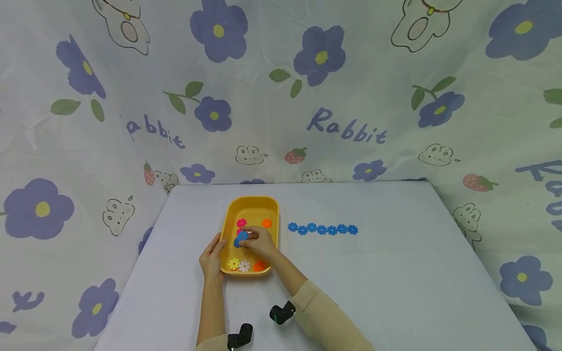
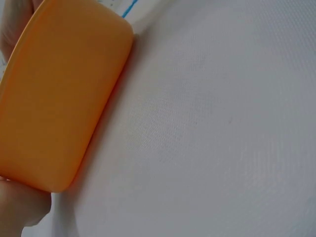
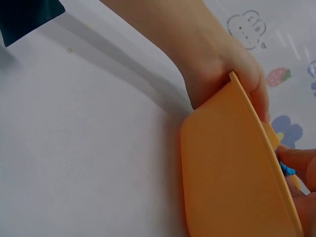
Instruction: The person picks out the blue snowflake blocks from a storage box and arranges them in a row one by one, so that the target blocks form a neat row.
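Observation:
A yellow tray (image 1: 259, 202) stands on the white table, with a few notched plastic discs inside. My left hand (image 1: 211, 258) grips its left side; in the right wrist view, the left thumb (image 3: 261, 101) lies over the rim. Above the tray floor, my right hand (image 1: 262, 243) pinches a blue notched disc (image 1: 243, 235). Another blue disc (image 1: 237, 243) shows just below it, partly covered. Pink (image 1: 241, 223), orange (image 1: 267, 223), yellow (image 1: 234, 263) and white (image 1: 244, 266) discs lie around the hand. The right fingers mostly hide behind the tray wall in the right wrist view.
Right of the tray, several blue discs (image 1: 322, 229) form a wavy row on the table (image 1: 395, 273). A printed curtain (image 1: 272, 107) hangs behind and at both sides. Black wrist cameras (image 1: 282, 312) sit near both forearms.

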`<state>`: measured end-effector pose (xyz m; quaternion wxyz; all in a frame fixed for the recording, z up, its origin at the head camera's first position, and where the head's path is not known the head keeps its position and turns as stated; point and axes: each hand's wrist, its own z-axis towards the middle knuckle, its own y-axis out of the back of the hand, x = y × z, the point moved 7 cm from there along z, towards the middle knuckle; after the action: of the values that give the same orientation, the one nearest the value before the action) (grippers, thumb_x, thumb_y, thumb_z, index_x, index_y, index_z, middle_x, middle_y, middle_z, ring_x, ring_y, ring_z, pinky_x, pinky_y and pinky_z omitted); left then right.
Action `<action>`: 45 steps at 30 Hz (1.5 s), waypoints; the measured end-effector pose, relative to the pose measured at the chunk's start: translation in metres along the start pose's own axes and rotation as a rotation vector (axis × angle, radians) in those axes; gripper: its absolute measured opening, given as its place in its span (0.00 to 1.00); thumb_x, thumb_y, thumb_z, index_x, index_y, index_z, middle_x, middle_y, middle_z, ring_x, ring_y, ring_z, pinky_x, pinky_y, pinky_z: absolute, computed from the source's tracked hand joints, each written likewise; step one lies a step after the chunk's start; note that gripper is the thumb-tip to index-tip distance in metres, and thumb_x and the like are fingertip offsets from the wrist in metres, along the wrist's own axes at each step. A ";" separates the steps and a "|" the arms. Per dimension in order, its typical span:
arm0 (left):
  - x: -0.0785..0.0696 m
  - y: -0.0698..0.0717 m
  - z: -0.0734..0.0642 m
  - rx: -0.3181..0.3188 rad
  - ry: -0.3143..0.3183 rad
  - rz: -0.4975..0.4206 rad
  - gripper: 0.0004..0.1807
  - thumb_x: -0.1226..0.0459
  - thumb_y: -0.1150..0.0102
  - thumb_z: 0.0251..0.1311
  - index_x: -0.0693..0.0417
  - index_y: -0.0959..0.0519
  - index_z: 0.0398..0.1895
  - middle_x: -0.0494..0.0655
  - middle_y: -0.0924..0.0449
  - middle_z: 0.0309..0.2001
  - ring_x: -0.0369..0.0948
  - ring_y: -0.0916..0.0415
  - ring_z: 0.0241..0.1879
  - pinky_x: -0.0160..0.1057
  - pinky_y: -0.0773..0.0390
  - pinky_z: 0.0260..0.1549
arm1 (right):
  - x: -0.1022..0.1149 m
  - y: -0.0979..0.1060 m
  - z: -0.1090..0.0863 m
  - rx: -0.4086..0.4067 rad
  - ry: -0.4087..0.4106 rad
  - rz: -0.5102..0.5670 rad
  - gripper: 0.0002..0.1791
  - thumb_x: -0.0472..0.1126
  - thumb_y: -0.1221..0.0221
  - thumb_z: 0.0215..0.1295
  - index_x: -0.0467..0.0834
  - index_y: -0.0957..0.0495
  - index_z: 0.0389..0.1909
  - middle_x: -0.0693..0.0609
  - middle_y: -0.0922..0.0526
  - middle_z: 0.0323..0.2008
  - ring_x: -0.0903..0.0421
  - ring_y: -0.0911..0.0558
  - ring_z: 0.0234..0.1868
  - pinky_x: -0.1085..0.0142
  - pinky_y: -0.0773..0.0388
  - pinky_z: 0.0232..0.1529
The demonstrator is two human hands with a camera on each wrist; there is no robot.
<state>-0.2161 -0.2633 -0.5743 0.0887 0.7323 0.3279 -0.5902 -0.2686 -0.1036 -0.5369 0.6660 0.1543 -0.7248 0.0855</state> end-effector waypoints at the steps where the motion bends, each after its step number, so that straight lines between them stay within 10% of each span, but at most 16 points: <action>1: 0.000 0.000 0.000 0.004 0.004 0.001 0.26 0.64 0.35 0.56 0.61 0.27 0.59 0.30 0.19 0.46 0.37 0.33 0.60 0.30 0.31 0.58 | 0.001 0.000 0.000 0.001 0.003 -0.012 0.22 0.31 0.35 0.55 0.35 0.23 0.53 0.45 0.18 0.36 0.56 0.20 0.33 0.66 0.17 0.38; 7: 0.000 -0.001 -0.002 0.011 0.012 0.011 0.25 0.63 0.35 0.56 0.57 0.26 0.58 0.36 0.22 0.54 0.40 0.36 0.64 0.32 0.32 0.59 | 0.007 0.001 -0.003 0.009 0.085 -0.012 0.23 0.31 0.34 0.55 0.33 0.23 0.53 0.43 0.18 0.39 0.54 0.20 0.36 0.68 0.18 0.42; 15: 0.001 0.000 0.000 -0.010 -0.013 -0.010 0.20 0.65 0.35 0.56 0.55 0.21 0.53 0.27 0.18 0.41 0.33 0.29 0.54 0.28 0.28 0.53 | 0.022 0.022 -0.011 -0.044 0.237 -0.047 0.21 0.34 0.34 0.55 0.32 0.22 0.50 0.40 0.19 0.37 0.50 0.19 0.35 0.70 0.18 0.39; 27: 0.000 0.000 0.000 0.000 0.005 0.033 0.22 0.63 0.36 0.57 0.52 0.24 0.57 0.37 0.23 0.55 0.39 0.34 0.62 0.29 0.31 0.57 | 0.064 0.100 -0.047 -0.081 0.318 -0.111 0.21 0.31 0.35 0.55 0.28 0.24 0.50 0.34 0.20 0.41 0.44 0.21 0.38 0.67 0.18 0.42; 45: 0.002 0.000 -0.001 -0.020 -0.001 0.023 0.21 0.64 0.36 0.57 0.52 0.22 0.55 0.35 0.21 0.52 0.34 0.30 0.56 0.26 0.28 0.53 | 0.043 0.230 -0.079 -0.259 0.356 -0.127 0.22 0.26 0.36 0.53 0.24 0.26 0.50 0.29 0.22 0.44 0.43 0.22 0.41 0.76 0.21 0.39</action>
<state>-0.2148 -0.2620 -0.5756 0.1031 0.7348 0.3255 -0.5861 -0.2749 0.1338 -0.4675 0.8017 0.0955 -0.5896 -0.0244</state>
